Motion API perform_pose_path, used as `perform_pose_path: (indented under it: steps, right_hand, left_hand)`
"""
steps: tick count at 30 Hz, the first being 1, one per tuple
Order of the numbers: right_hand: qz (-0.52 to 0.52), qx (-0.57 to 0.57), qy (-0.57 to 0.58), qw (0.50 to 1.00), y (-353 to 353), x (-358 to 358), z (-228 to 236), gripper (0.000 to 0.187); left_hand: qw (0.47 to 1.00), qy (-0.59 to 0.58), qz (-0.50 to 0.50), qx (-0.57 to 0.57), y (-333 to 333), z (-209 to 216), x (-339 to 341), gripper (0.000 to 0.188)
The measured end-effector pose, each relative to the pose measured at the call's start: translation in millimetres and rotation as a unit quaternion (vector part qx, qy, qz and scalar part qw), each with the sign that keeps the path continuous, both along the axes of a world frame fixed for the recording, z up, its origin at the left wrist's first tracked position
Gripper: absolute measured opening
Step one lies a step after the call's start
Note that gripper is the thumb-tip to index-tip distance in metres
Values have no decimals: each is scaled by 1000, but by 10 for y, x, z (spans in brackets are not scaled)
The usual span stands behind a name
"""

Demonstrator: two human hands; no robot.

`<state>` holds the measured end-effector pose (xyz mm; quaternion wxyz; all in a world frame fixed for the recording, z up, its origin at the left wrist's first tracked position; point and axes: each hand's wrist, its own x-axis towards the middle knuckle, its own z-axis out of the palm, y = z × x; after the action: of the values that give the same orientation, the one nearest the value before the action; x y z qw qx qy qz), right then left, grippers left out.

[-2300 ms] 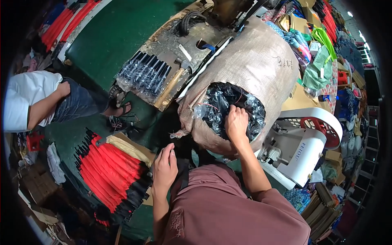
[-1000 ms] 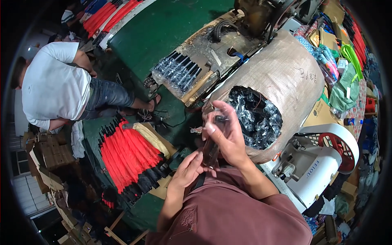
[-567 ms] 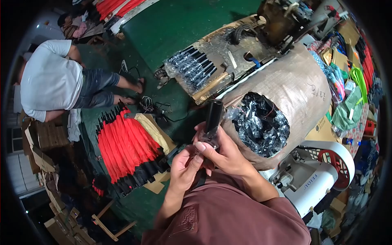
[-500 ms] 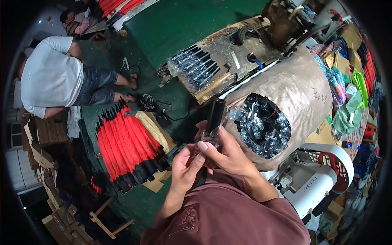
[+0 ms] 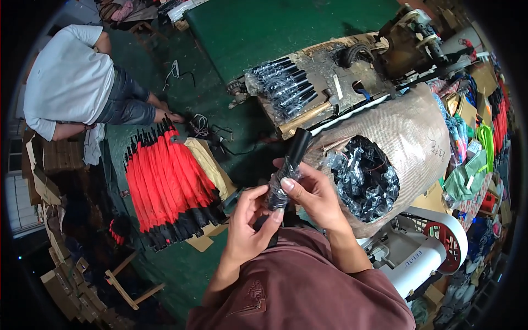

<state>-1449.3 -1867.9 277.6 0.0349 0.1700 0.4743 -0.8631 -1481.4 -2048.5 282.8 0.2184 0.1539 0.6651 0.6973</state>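
Observation:
In front of my torso, a black umbrella handle (image 5: 298, 147) slants up and away, its far end bare. Crinkled clear plastic film (image 5: 277, 188) wraps its lower part. My right hand (image 5: 317, 201) is closed round the wrapped part, thumb pressed on top. Closer to my body, my left hand (image 5: 245, 228) grips the lower end, with its fingers curled round the film. Just right of my hands is a woven sack (image 5: 410, 124), its open mouth showing many black handles in film (image 5: 366, 179). More wrapped handles (image 5: 287, 85) lie in a row on the worn bench.
Red folded umbrellas (image 5: 168, 190) with black ends stand bunched at the left. A person in a white shirt (image 5: 69, 80) bends over beyond them. A white sewing machine (image 5: 415, 256) stands at my right. The worn bench (image 5: 324, 71) adjoins a green table (image 5: 286, 27).
The handle has tilted to the right, and more of its film-wrapped length shows between my hands. My right thumb has moved further up along it. The whole view has shifted slightly.

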Motion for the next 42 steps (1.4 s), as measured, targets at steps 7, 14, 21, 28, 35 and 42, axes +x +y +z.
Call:
perform_pose_path:
  steps: [7,14,21,28,35,42]
  right_hand:
    - [-23,-18,69,997,-63,-160,-37,50]
    - [-29,-12,55,998,-108,-356,-49,43]
    - [41,49,-47,997,-243,-485,-55,35]
    - [-14,131,-141,981,106,-889,-647,38]
    - [-193,294,-201,914,750,-1516,-1405,57]
    - [-230,308,-205,900,1034,-2042,-1661,64]
  left_hand:
    - [989,-147,4,4,-135,50,-163,47]
    - [971,200,79,-105,-73,-62,-279,42]
    - [909,364,105,-175,-64,-98,-488,43]
    - [917,311,11,-248,-108,-262,-819,37]
    - [934,244,-70,-251,-281,-357,-898,27]
    - [938,243,-78,-236,-402,-495,-981,24]
